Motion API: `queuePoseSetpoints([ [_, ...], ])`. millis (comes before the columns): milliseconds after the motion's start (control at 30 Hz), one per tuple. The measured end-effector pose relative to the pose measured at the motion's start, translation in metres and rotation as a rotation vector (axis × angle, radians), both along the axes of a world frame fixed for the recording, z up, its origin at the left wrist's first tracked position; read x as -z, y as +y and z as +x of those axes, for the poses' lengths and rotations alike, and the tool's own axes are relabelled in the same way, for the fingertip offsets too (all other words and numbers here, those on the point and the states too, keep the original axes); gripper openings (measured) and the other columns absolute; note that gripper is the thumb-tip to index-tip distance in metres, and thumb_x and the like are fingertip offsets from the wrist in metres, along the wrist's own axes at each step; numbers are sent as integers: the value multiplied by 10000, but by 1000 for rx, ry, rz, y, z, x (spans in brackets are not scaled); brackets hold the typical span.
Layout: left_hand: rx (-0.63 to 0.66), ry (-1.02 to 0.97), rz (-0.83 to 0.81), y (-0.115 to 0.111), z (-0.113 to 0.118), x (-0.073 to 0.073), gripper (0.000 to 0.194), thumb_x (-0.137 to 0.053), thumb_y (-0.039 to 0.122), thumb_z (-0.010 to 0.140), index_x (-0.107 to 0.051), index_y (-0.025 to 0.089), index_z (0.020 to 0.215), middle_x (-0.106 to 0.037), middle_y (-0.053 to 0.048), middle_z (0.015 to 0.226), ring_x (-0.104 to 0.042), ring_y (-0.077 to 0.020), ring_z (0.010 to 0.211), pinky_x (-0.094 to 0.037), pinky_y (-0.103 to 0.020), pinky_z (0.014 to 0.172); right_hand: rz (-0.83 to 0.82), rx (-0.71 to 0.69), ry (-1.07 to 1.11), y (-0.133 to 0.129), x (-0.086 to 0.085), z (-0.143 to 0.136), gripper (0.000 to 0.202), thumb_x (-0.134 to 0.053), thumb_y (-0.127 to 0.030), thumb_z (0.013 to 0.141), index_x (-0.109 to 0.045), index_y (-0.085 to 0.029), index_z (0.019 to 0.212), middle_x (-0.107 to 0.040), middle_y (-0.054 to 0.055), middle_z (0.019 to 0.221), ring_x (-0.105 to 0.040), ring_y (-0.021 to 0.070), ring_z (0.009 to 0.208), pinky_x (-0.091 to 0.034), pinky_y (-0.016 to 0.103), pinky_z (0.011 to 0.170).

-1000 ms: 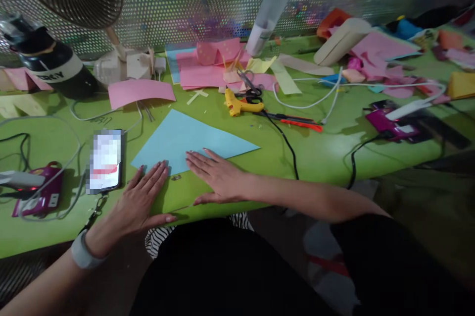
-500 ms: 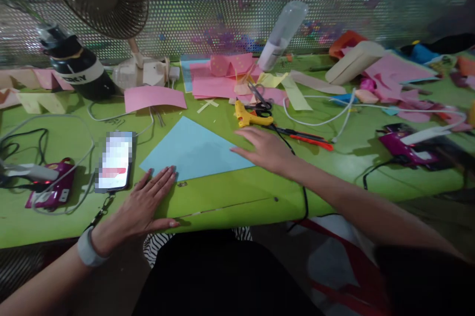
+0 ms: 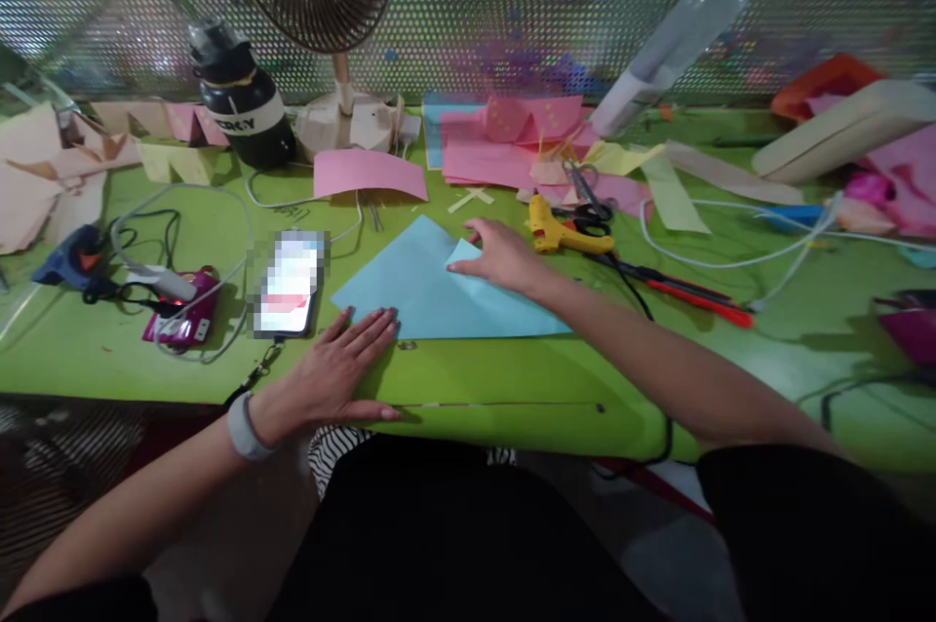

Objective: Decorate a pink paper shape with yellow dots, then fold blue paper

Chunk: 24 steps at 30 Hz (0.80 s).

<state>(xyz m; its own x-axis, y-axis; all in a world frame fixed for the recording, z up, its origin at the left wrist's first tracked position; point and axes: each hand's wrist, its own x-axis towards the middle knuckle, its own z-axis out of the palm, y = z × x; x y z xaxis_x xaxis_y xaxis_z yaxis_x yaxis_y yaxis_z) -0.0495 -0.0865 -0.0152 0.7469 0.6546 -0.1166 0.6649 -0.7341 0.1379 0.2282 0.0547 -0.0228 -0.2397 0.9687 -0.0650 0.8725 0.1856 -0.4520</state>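
Observation:
A light blue paper (image 3: pixel 416 281), folded into a wide triangle, lies on the green table (image 3: pixel 468 378). My left hand (image 3: pixel 340 373) rests flat with its fingers spread, fingertips on the paper's lower left edge and thumb on the table. My right hand (image 3: pixel 501 256) is over the paper's right part, thumb and fingers curled around a raised, lighter flap of it. The flap's tip shows beside my right thumb. Just right of that hand is a yellow glue gun (image 3: pixel 563 230).
A phone (image 3: pixel 291 283) lies left of the paper. Behind stand a black bottle (image 3: pixel 249 110) and a fan (image 3: pixel 342 120). Pink paper pieces (image 3: pixel 370 174), scissors (image 3: pixel 585 188), a red cutter (image 3: pixel 706 302) and white cables lie around. A purple device (image 3: pixel 182 310) sits at the left.
My right hand has moved from the triangle's right corner up and inward, and a paper flap is now raised in it. My left hand stays flat. The camera view has shifted.

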Motion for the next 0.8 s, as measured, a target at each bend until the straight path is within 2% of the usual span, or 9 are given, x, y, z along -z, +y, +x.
queuePoseSetpoints([
  [200, 20, -24, 7, 4, -3, 2, 997, -328, 782, 849, -39, 143, 1558, -195, -146, 1605, -182, -269, 1489, -69, -476, 1217, -32, -4, 10, 3, 0, 3, 443, -781, -424, 678, -632, -185, 1021, -664, 117, 1066, -622, 291, 965, -493, 408, 798],
  [400, 41, -57, 36, 6, -4, 1, 970, -365, 749, 864, -16, 173, 1562, -224, -153, 1595, -234, -286, 1472, -123, -497, 1210, -99, -33, 129, 10, -1, 8, 340, -812, -366, 619, -645, -197, 862, -661, 32, 849, -618, 218, 798, -489, 338, 719],
  [467, 49, -58, 23, 6, -4, -2, 944, -385, 723, 877, -15, 191, 1563, -225, -145, 1598, -235, -290, 1471, -137, -502, 1209, -107, -38, 187, 10, -2, 9, 329, -810, -329, 614, -642, -190, 860, -653, 29, 860, -611, 205, 804, -490, 327, 722],
  [533, 28, -78, 11, 7, -3, -5, 937, -426, 691, 883, 0, 209, 1564, -185, -142, 1612, -200, -298, 1481, -162, -509, 1207, -133, -34, 251, 8, -4, 11, 391, -792, -303, 639, -632, -169, 970, -651, 28, 851, -613, 191, 769, -496, 315, 686],
  [600, -51, -170, 27, 10, -2, -9, 961, -491, 642, 885, 47, 220, 1561, -101, -153, 1628, -120, -316, 1496, -187, -528, 1203, -182, -36, 311, 6, -8, 14, 508, -770, -293, 675, -587, -151, 1127, -647, 3, 782, -607, 166, 678, -496, 293, 613],
  [667, -200, -355, 79, 16, -2, -14, 1030, -581, 583, 865, 107, 240, 1551, -8, -166, 1634, -36, -341, 1499, -190, -571, 1194, -240, -68, 454, 3, -16, 18, 533, -778, -293, 675, -584, -152, 1150, -650, -16, 742, -606, 151, 643, -501, 277, 584],
  [733, -380, -601, 117, 25, -3, -18, 1115, -677, 529, 820, 140, 284, 1538, 45, -167, 1635, 7, -356, 1496, -197, -615, 1177, -270, -122, 675, 1, -30, 23, 413, -807, -319, 649, -648, -164, 997, -674, -9, 765, -624, 149, 684, -524, 279, 620],
  [800, -512, -835, 67, 39, -5, -21, 1156, -729, 480, 793, 155, 336, 1523, -5, -167, 1637, -20, -344, 1498, -253, -620, 1155, -220, -158, 856, -2, -50, 27, 311, -822, -357, 645, -676, -175, 852, -697, -2, 810, -637, 147, 723, -546, 291, 670],
])
